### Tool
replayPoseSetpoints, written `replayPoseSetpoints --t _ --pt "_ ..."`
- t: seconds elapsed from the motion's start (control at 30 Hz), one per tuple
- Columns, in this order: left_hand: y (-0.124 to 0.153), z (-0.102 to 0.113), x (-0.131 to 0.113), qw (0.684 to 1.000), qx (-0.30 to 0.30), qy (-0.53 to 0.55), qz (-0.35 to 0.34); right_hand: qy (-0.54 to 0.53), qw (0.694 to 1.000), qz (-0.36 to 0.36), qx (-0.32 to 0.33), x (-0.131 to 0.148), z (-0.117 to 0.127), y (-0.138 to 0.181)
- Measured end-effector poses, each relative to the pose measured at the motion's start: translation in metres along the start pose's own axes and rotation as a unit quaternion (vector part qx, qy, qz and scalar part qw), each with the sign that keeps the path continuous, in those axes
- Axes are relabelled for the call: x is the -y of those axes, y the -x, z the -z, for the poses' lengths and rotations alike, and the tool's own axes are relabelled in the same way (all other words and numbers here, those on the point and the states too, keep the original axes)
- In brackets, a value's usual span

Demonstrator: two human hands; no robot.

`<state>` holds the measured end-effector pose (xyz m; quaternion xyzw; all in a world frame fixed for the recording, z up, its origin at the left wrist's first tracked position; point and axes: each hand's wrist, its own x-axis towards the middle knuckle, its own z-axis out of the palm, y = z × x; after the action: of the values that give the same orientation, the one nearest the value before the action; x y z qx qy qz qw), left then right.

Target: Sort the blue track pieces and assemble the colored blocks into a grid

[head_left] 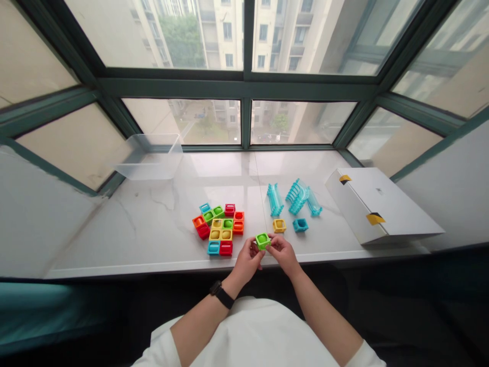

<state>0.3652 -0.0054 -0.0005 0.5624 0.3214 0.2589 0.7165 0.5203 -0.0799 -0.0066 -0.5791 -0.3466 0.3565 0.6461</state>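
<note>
The fingers of the left hand (248,261) and right hand (281,253) cover the sides of the green cube (263,240), so its lower faces stay hidden. Both upper arms run off the bottom edge. The marks on the white box (382,204) are too small to read.

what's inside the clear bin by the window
Nothing shows inside the clear bin; through its walls only the sill and window frame appear.

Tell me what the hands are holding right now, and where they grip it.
A green cube block, pinched by its opposite sides between the left hand and right hand.
</note>
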Motion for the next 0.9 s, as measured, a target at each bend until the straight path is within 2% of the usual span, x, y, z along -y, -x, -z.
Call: replayPoseSetpoints --t 0.2,0.43,0.57,0.63,0.77,0.9 --pt "0.003 0.000 -0.006 0.996 0.001 -0.085 -0.038 -0.033 0.997 -0.055 0.048 0.003 0.016 0.004" --pt "-0.002 -0.002 -0.008 0.985 0.057 -0.160 -0.037 0.040 0.995 -0.051 0.075 0.009 0.049 0.016" --pt "-0.008 -0.002 -0.009 0.971 0.091 -0.212 -0.067 0.099 0.990 -0.049 0.088 0.014 0.064 0.021" --pt "-0.011 -0.001 -0.011 0.954 0.106 -0.254 -0.118 0.126 0.988 -0.042 0.078 0.015 0.072 0.021" --pt "-0.021 -0.002 -0.013 0.890 0.083 -0.386 -0.229 0.158 0.987 -0.025 0.023 0.014 0.088 0.017" --pt "-0.031 -0.010 -0.012 0.856 0.084 -0.453 -0.236 0.226 0.974 0.006 -0.005 0.015 0.094 0.013"
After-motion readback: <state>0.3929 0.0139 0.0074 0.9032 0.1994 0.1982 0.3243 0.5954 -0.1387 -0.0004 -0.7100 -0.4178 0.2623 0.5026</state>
